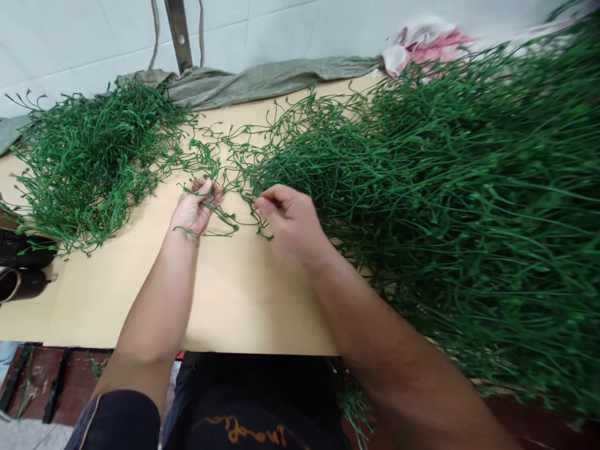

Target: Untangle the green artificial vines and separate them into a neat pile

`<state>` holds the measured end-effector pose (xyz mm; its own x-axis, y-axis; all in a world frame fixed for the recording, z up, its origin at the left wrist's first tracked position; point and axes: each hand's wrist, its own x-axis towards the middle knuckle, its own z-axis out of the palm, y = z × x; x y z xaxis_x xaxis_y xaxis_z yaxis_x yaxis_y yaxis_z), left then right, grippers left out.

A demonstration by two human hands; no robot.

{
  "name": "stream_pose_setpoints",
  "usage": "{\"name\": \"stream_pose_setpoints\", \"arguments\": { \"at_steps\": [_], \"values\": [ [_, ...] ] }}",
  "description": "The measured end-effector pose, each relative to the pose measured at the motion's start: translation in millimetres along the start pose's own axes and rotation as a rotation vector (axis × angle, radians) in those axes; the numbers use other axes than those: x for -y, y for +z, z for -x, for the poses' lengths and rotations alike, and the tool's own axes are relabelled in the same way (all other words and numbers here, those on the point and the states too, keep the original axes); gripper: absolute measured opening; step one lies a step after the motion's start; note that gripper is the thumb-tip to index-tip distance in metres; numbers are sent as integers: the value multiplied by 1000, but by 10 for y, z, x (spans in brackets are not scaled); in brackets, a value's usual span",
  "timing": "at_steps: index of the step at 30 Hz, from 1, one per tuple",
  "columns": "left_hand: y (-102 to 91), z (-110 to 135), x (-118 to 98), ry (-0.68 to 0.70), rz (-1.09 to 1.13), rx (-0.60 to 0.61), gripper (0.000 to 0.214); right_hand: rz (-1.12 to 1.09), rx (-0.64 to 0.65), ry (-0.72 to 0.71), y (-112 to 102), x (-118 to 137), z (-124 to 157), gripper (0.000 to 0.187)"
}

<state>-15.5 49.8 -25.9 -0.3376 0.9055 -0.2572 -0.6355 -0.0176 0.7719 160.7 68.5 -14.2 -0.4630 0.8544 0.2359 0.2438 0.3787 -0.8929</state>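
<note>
My left hand [195, 207] is curled around a few thin green plastic stems [212, 220] in the middle of the tan tabletop [225, 300]. My right hand [289, 217] pinches stems at the near edge of a huge tangled heap of green stems [459, 206] that fills the right half of the table. A smaller pile of the same green stems [89, 162] lies at the far left, beyond my left hand. Loose strands [210, 150] trail between the two heaps.
A grey-green sack [262, 78] lies along the white tiled wall at the back, with pink cloth [422, 47] beside it. A metal post [179, 31] rises at the back. Dark round objects [23, 262] sit at the left edge. My dark-clothed lap [253, 400] is below the table edge.
</note>
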Motion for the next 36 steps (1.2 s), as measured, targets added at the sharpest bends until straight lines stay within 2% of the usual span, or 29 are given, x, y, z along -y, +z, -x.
{"name": "stream_pose_setpoints", "arguments": {
  "at_steps": [4, 9, 11, 13, 16, 25, 30, 33, 36],
  "values": [
    [21, -1, 8, -7, -4, -14, 12, 66, 72, -74, 237, -98, 32, 8],
    [85, 31, 51, -6, -57, 11, 12, 52, 105, 9, 398, -103, 38, 36],
    [123, 61, 84, -14, -49, 43, 12, 88, 139, -1, 400, -76, 30, 37],
    [158, 92, 113, -31, -47, 66, 12, 133, 149, -25, 397, -58, 25, 30],
    [188, 118, 135, -56, -48, 81, 12, 117, 107, -49, 400, -71, 21, 20],
    [179, 47, 133, -50, 42, -12, 14, 110, 2, -101, 363, -46, 32, 17],
    [227, 58, 166, -20, 26, -84, 18, 204, 112, -162, 305, -24, -16, 22],
    [247, 50, 160, -16, 13, -130, 21, 205, 136, -215, 278, 13, 13, 23],
    [211, 16, 94, 29, 87, -176, 24, 120, 276, -421, 330, 146, 164, 22]
  ]
}}
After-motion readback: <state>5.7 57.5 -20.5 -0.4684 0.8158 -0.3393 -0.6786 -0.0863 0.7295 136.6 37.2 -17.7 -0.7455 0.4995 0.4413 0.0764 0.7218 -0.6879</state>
